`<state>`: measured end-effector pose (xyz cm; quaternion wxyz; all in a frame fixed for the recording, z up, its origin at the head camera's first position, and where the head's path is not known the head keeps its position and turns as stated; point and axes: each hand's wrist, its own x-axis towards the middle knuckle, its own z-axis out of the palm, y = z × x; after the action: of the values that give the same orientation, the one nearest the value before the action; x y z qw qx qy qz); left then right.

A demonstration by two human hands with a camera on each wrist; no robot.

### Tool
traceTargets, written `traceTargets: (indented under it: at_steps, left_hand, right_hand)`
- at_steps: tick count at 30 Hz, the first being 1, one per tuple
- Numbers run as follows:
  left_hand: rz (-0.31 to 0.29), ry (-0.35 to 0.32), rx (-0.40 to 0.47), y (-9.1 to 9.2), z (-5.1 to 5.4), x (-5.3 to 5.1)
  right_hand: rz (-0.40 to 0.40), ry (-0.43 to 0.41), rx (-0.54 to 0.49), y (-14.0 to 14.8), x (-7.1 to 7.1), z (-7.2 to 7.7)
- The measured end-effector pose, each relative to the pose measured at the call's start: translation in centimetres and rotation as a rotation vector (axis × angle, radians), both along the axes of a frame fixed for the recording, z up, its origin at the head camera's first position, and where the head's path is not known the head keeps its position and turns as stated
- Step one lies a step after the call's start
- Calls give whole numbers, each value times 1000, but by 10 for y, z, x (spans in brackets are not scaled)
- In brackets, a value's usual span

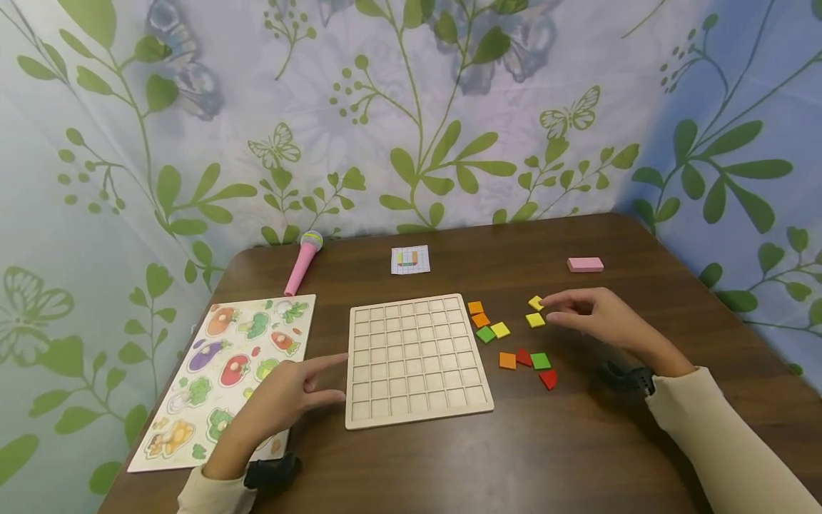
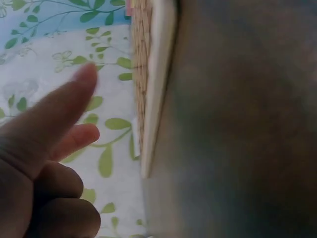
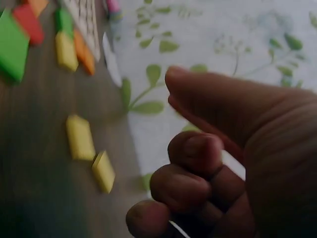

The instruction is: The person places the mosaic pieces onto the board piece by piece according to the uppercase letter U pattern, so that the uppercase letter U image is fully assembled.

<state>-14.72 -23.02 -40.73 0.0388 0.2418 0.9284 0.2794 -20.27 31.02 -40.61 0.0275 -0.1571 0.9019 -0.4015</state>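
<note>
The wooden grid board (image 1: 415, 363) lies flat, its squares bare. At its left edge is my left hand (image 1: 282, 400), thumb and index finger stretched towards the rim; whether they touch it I cannot tell. The left wrist view shows that hand (image 2: 49, 144) with its other fingers bent, holding nothing. My right hand (image 1: 604, 321) hovers with fingertips close to two yellow tiles (image 1: 536, 320). In the right wrist view both yellow tiles (image 3: 80, 138) lie apart from the hand (image 3: 213, 144), and nothing shows in its grasp. Orange tiles (image 1: 507, 360), green tiles (image 1: 540, 361) and red pieces (image 1: 549, 379) lie right of the board.
A vegetable picture board (image 1: 234, 370) lies at the left, partly under my left forearm. Behind stand out a pink microphone (image 1: 300, 270), a small pattern card (image 1: 410, 260) and a pink block (image 1: 585, 265). A leaf-patterned cloth (image 1: 411, 114) hangs behind the table.
</note>
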Motion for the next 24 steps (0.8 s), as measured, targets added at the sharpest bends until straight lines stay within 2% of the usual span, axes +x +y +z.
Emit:
traceTargets:
  at_steps: [3,6,11,16,20,24]
  left_hand:
    - [-14,-58,31,2,-9,1]
    - [-30,-104,35,4,-14,2]
    - [-39,-85,-33,6,-16,5]
    - [-21,-81,-96,9,-19,6]
    - [-5,-90,-110,10,-18,5]
    - [19,-102,-115,9,-17,10]
  right_hand:
    - [-12,-30,2,11,-3,-15]
    - [-30,-2,43,16,-6,-27]
    - [-66,48,93,14,-14,-41]
    - [-74,55,120,11,-18,-46]
    - [-81,60,151,9,-19,-46]
    - [-67,71,185,5,-20,-46]
